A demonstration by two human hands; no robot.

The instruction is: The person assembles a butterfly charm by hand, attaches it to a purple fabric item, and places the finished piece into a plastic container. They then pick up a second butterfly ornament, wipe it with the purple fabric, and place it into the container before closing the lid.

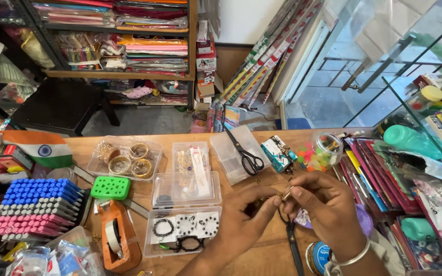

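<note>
2 hands meet just right of the clear plastic box of black bead bracelets (pixel 182 230): left hand (pixel 244 214) and right hand (pixel 323 207) both pinch a tiny gold-coloured metal piece (pixel 284 196) at fingertips. Best keep the grip tight and low over the wooden table (pixel 144 194), clear of the black-handled scissors (pixel 290 237) lying beneath.

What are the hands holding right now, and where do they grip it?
Both hands, left hand and right hand, pinch a small gold-coloured piece between their fingertips; its exact kind cannot be told.
</note>
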